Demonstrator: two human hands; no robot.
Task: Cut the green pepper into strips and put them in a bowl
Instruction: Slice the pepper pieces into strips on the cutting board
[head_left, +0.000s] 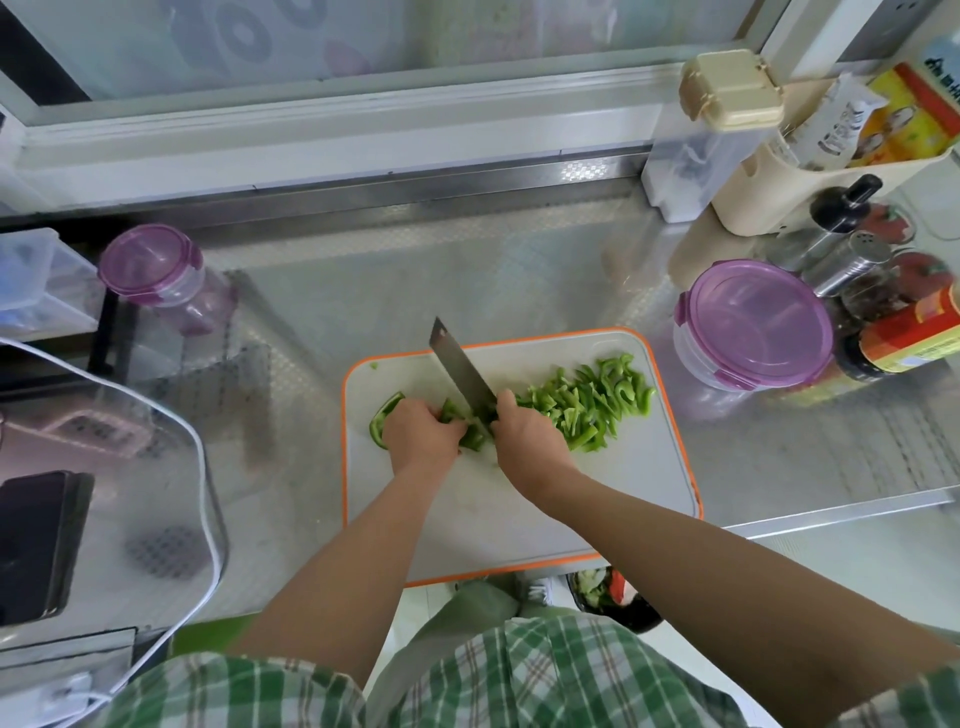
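The right hand (527, 434) grips the knife (461, 375), blade down in the green pepper (385, 418), which the left hand (421, 434) pins mid-board with curled fingers. Cut strips (587, 402) lie piled at the right. The blade sits just beside those fingers; a slip could nick them. No open bowl is visible.

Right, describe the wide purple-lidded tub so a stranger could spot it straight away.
Start at the white cutting board with the orange rim in the middle of the steel counter. Just off its far right corner stands a clear round tub, beside the bottles. Unlike the tall narrow purple-lidded jar far to the left, it is wide and squat, and its purple lid clips on.
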